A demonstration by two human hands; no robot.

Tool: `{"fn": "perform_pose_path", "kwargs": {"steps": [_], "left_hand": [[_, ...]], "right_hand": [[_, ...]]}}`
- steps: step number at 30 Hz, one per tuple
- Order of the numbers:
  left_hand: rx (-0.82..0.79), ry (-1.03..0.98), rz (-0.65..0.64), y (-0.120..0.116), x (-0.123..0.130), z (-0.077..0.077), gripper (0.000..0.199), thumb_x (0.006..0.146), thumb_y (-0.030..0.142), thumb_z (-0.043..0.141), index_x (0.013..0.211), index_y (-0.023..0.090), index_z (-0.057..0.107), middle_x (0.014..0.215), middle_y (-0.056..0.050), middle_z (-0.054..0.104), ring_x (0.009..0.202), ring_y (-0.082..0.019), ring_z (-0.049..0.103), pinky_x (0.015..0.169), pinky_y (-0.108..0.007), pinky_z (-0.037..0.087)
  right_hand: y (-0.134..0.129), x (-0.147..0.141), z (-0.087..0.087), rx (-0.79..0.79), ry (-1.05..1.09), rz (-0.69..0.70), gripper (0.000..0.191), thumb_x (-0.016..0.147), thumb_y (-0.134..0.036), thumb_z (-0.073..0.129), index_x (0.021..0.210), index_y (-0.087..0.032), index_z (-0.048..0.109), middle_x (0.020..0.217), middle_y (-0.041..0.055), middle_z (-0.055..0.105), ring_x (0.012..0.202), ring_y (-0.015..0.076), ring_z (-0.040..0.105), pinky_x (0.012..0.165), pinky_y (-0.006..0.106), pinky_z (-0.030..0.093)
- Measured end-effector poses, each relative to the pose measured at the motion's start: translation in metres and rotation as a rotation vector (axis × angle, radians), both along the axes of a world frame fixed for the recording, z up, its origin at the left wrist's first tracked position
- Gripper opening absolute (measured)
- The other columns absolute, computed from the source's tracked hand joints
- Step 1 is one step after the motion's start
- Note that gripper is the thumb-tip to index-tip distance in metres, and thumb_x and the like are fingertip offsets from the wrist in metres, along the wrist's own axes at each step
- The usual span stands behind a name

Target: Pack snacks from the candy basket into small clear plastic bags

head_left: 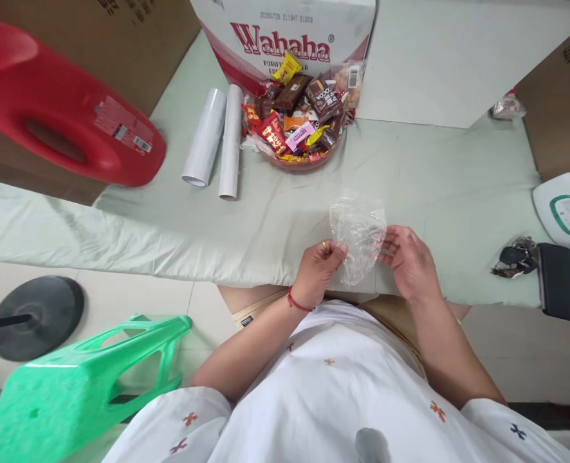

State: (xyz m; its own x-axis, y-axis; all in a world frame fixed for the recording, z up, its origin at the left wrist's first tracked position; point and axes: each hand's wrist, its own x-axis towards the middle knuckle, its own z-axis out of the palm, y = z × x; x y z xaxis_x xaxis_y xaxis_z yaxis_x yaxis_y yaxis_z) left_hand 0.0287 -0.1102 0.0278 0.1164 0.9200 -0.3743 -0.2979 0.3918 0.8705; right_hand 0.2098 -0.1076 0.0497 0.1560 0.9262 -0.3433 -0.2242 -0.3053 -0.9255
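A clear, crinkled plastic bag (359, 238) is held up over the near edge of the cloth-covered table. My left hand (316, 270), with a red string at the wrist and a ring, pinches the bag's left side between thumb and fingers. At its right side is my right hand (413, 260), fingers stretched out and slightly apart; their tips show through the plastic. Whether those tips are inside the bag or behind it, I cannot tell. Beyond the bag stands a round bowl (304, 165) heaped with wrapped sweets and snacks (294, 125).
Two white paper rolls (205, 138) lie left of the bowl, near a red jug (73, 116). Cartons (289, 38) line the back. On the right are keys (514, 256), a black phone (558, 281) and a white bottle (567, 206). A green stool (53, 399) stands lower left.
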Motion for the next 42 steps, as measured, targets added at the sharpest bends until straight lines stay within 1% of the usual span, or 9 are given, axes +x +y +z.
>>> {"fn": "perform_pose_path", "kwargs": {"steps": [4,9,14,21,23,26,28,34,42], "left_hand": [[0.0,-0.01,0.056,0.002,0.002,-0.006,0.046,0.08,0.058,0.079,0.07,0.017,0.061,0.062,0.003,0.056,0.056,-0.007,0.043,0.056,-0.023,0.032],[-0.044,-0.048,0.07,0.007,-0.006,-0.006,0.05,0.075,0.061,0.083,0.071,0.017,0.059,0.064,0.003,0.057,0.054,-0.006,0.044,0.051,-0.021,0.032],[-0.143,-0.14,-0.101,0.004,-0.009,0.0,0.059,0.077,0.074,0.074,0.084,0.016,0.066,0.078,-0.003,0.066,0.058,-0.009,0.055,0.042,-0.02,0.026],[-0.147,-0.166,-0.142,-0.002,-0.01,0.0,0.041,0.069,0.049,0.089,0.073,0.014,0.068,0.064,0.0,0.063,0.051,-0.005,0.045,0.045,-0.02,0.023],[-0.121,-0.162,-0.146,-0.002,-0.011,0.0,0.038,0.072,0.048,0.086,0.075,0.013,0.071,0.065,-0.001,0.064,0.052,-0.006,0.046,0.047,-0.021,0.024],[-0.084,-0.148,-0.16,-0.004,-0.009,0.0,0.036,0.076,0.049,0.083,0.077,0.014,0.074,0.073,-0.004,0.07,0.054,-0.007,0.051,0.05,-0.022,0.029],[-0.052,-0.118,-0.15,-0.005,-0.008,0.0,0.035,0.078,0.049,0.081,0.078,0.014,0.075,0.076,-0.004,0.072,0.056,-0.008,0.052,0.052,-0.023,0.031],[0.05,-0.043,-0.161,-0.011,-0.001,0.003,0.031,0.082,0.047,0.079,0.082,0.017,0.076,0.065,0.001,0.064,0.06,-0.009,0.051,0.061,-0.025,0.042],[-0.086,-0.085,-0.011,-0.011,-0.013,-0.001,0.028,0.079,0.043,0.079,0.076,0.016,0.069,0.071,-0.001,0.07,0.054,-0.007,0.051,0.051,-0.022,0.034]], "right_hand": [[-0.015,-0.014,-0.007,-0.099,-0.004,0.145,0.057,0.072,-0.068,0.084,0.105,-0.024,0.071,0.091,0.003,0.073,0.078,0.0174,0.065,0.071,0.031,0.057],[-0.017,-0.016,-0.008,-0.105,-0.047,0.011,0.04,0.07,-0.055,0.089,0.084,-0.021,0.072,0.067,-0.0028,0.062,0.059,0.0116,0.052,0.052,0.024,0.043],[-0.014,-0.01,-0.003,-0.001,-0.108,0.004,0.029,0.079,-0.048,0.084,0.086,-0.022,0.074,0.069,-0.003,0.061,0.059,0.011,0.049,0.053,0.024,0.041],[-0.011,0.002,-0.016,-0.038,-0.185,0.047,0.031,0.083,-0.05,0.078,0.094,-0.022,0.07,0.075,-0.0005,0.063,0.062,0.0129,0.053,0.054,0.025,0.046],[-0.011,0.005,-0.017,-0.012,-0.334,0.09,0.033,0.085,-0.05,0.075,0.101,-0.022,0.069,0.087,0.0032,0.067,0.07,0.0155,0.058,0.058,0.028,0.051],[-0.018,0.004,-0.009,0.238,-0.742,-0.036,0.03,0.091,-0.043,0.069,0.112,-0.022,0.067,0.116,0.0097,0.065,0.091,0.019,0.063,0.076,0.034,0.056],[-0.024,-0.001,0.001,0.382,-0.891,-0.077,0.021,0.096,-0.039,0.064,0.109,-0.023,0.068,0.113,0.0089,0.064,0.092,0.019,0.062,0.083,0.036,0.055],[-0.031,-0.019,0.002,0.167,-0.564,0.284,0.035,0.09,-0.05,0.073,0.111,-0.023,0.069,0.099,0.0049,0.071,0.087,0.0188,0.065,0.072,0.03,0.054],[-0.017,-0.006,0.0,0.007,-0.122,-0.04,0.031,0.077,-0.048,0.086,0.08,-0.021,0.07,0.073,-0.0015,0.059,0.067,0.0116,0.051,0.058,0.023,0.044]]}}
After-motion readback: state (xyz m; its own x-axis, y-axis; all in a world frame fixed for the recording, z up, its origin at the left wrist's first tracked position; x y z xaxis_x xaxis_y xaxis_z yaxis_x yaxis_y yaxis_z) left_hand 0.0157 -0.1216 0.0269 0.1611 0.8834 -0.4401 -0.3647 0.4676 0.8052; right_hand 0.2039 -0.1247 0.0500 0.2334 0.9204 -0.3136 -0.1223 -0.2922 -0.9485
